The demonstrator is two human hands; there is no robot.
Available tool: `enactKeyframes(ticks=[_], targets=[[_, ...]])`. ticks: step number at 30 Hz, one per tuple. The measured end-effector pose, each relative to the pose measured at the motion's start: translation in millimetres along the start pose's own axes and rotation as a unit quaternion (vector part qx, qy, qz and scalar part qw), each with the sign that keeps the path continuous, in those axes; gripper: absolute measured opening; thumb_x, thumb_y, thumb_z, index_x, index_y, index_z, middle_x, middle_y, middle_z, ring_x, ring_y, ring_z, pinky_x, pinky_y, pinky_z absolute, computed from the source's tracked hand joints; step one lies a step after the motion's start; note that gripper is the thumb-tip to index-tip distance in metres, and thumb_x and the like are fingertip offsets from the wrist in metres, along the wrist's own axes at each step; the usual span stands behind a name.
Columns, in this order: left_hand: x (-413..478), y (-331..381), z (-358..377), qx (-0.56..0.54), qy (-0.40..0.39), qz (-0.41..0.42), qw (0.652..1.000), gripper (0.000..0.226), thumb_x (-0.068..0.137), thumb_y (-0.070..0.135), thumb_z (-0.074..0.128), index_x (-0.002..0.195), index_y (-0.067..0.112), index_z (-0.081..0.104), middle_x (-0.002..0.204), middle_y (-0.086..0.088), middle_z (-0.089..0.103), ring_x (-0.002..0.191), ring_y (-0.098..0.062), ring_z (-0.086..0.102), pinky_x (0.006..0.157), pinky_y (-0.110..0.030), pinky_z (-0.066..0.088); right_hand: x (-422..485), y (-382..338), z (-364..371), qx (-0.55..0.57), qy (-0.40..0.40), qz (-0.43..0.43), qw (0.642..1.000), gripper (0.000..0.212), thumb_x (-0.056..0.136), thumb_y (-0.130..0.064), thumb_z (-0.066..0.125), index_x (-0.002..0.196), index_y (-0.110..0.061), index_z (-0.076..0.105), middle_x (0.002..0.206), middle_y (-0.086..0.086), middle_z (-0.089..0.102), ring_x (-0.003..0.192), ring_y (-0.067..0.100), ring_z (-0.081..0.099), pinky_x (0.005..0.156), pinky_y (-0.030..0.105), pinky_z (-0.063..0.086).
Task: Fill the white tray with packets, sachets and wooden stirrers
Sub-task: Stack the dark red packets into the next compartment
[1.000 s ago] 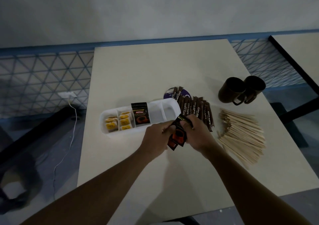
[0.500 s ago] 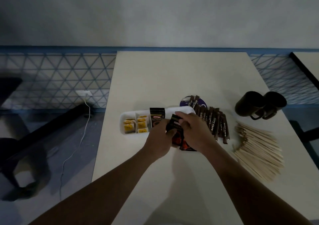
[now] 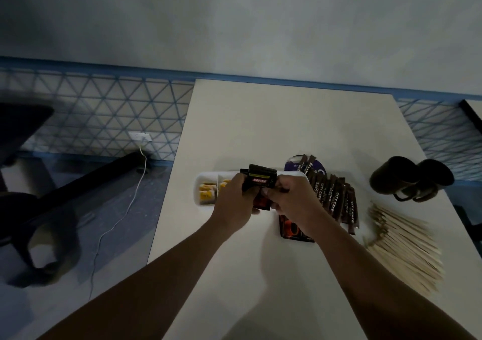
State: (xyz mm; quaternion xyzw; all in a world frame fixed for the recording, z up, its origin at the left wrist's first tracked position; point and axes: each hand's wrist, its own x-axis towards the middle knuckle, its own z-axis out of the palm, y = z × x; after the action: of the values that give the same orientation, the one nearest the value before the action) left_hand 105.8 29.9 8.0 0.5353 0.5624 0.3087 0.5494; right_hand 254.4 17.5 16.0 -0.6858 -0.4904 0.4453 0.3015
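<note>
Now, Kopiko packets (image 3: 258,181) tight in left hand (image 3: 234,200) and right hand (image 3: 296,202), over the white tray (image 3: 206,175).

Kopiko packets (image 3: 259,180) bunched upright in my grip over white tray (image 3: 200,183); yellow sachets (image 3: 206,195) in its left compartments; City Cafe sticks (image 3: 336,198), wooden stirrers (image 3: 401,245) lie right.

You have one white tray (image 3: 200,180), two dark mugs (image 3: 386,176), one purple disc (image 3: 292,164) and roughly seven City Cafe stick sachets (image 3: 336,198). Yellow sachets (image 3: 207,194) fill two tray compartments, but their number is unclear. Your left hand (image 3: 234,198) and right hand (image 3: 296,201) grip one bundle of Kopiko packets (image 3: 260,180). At least one more lies on the counter (image 3: 260,120). The wooden stirrers (image 3: 401,248) are too many to count.
</note>
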Motion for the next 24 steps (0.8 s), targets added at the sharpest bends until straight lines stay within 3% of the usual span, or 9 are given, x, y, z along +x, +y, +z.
enactKeyframes(ticks=[2, 4, 6, 9, 12, 15, 18, 21, 24], targets=[[5.2, -2.2, -7.3, 0.063, 0.032, 0.013, 0.997, 0.014, 0.095, 0.02, 0.056, 0.108, 0.015, 0.059, 0.098, -0.001, 0.067, 0.086, -0.019, 0.068, 0.073, -0.038, 0.06, 6.1, -1.2, 1.4, -0.027, 0.006, -0.013, 1.0, 0.012, 0.089, -0.014, 0.073, 0.078, -0.015, 0.069, 0.064, 0.004, 0.068, 0.051, 0.008, 0.062, 0.052, 0.024, 0.046], [11.2, -5.5, -15.4, 0.104, 0.066, 0.024, 0.992, 0.019, 0.091, 0.022, 0.062, 0.109, 0.014, 0.059, 0.097, 0.002, 0.066, 0.084, -0.013, 0.064, 0.07, -0.022, 0.054, 12.1, -2.9, 2.1, -0.076, 0.018, -0.025, 0.997, 0.014, 0.087, -0.017, 0.075, 0.076, -0.012, 0.068, 0.062, 0.002, 0.067, 0.046, 0.001, 0.059, 0.048, 0.019, 0.043], [15.5, -8.0, -23.5, 0.14, 0.087, 0.041, 0.985, 0.027, 0.088, 0.022, 0.067, 0.113, 0.015, 0.059, 0.098, 0.002, 0.065, 0.089, -0.012, 0.063, 0.072, -0.015, 0.048, 18.2, -2.8, 2.3, -0.109, 0.03, -0.025, 0.993, 0.016, 0.086, -0.019, 0.076, 0.076, -0.01, 0.068, 0.067, 0.004, 0.07, 0.059, 0.011, 0.068, 0.053, 0.027, 0.052], [22.4, -14.4, -34.5, 0.259, 0.103, 0.073, 0.958, 0.051, 0.08, 0.032, 0.073, 0.126, 0.019, 0.055, 0.116, -0.004, 0.061, 0.11, -0.021, 0.055, 0.093, -0.033, 0.045, 26.1, -1.9, 4.9, -0.145, 0.031, -0.025, 0.989, 0.02, 0.085, -0.018, 0.077, 0.072, -0.008, 0.066, 0.067, 0.006, 0.07, 0.067, 0.024, 0.069, 0.063, 0.033, 0.054], [26.6, -18.5, -42.0, 0.389, 0.075, 0.068, 0.916, 0.086, 0.072, 0.05, 0.076, 0.144, 0.022, 0.037, 0.144, -0.006, 0.042, 0.134, -0.03, 0.034, 0.108, -0.043, 0.032, 31.5, -3.4, 8.4, -0.197, 0.032, -0.033, 0.979, 0.03, 0.085, -0.02, 0.075, 0.063, -0.014, 0.057, 0.057, -0.002, 0.06, 0.055, 0.012, 0.056, 0.046, 0.012, 0.038], [29.1, -22.4, -44.7, 0.47, 0.012, 0.006, 0.883, 0.114, 0.065, 0.063, 0.075, 0.153, 0.025, 0.013, 0.159, -0.007, 0.014, 0.147, -0.038, 0.003, 0.117, -0.055, 0.011, 35.1, -3.6, 11.7, -0.215, 0.026, -0.041, 0.976, 0.025, 0.086, -0.021, 0.074, 0.067, -0.011, 0.061, 0.059, -0.004, 0.058, 0.056, 0.01, 0.052, 0.045, 0.013, 0.034], [31.3, -28.7, -44.9, 0.469, -0.027, -0.048, 0.882, 0.12, 0.065, 0.058, 0.079, 0.154, 0.027, 0.004, 0.162, -0.006, -0.002, 0.146, -0.04, -0.014, 0.116, -0.06, -0.001, 41.6, 0.7, 17.2, -0.226, 0.019, -0.034, 0.973, 0.023, 0.085, -0.022, 0.075, 0.069, -0.015, 0.061, 0.069, -0.001, 0.064, 0.062, 0.012, 0.056, 0.049, 0.02, 0.032], [31.9, -33.6, -44.6, 0.457, -0.019, -0.044, 0.888, 0.116, 0.068, 0.051, 0.081, 0.154, 0.025, 0.007, 0.162, -0.005, -0.001, 0.146, -0.041, -0.012, 0.117, -0.06, 0.007, 47.7, 5.3, 22.6, -0.239, 0.016, -0.033, 0.97, 0.031, 0.083, -0.023, 0.076, 0.061, -0.022, 0.054, 0.072, 0.001, 0.065, 0.067, 0.017, 0.061, 0.053, 0.022, 0.036], [34.1, -35.5, -46.1, 0.447, -0.011, -0.036, 0.894, 0.115, 0.068, 0.046, 0.082, 0.153, 0.021, 0.009, 0.16, -0.004, 0.006, 0.147, -0.04, -0.007, 0.117, -0.058, 0.013, 51.6, 7.8, 25.4, -0.238, 0.012, -0.032, 0.971, 0.023, 0.082, -0.019, 0.077, 0.065, -0.017, 0.06, 0.071, 0.004, 0.067, 0.066, 0.021, 0.064, 0.054, 0.024, 0.044]])
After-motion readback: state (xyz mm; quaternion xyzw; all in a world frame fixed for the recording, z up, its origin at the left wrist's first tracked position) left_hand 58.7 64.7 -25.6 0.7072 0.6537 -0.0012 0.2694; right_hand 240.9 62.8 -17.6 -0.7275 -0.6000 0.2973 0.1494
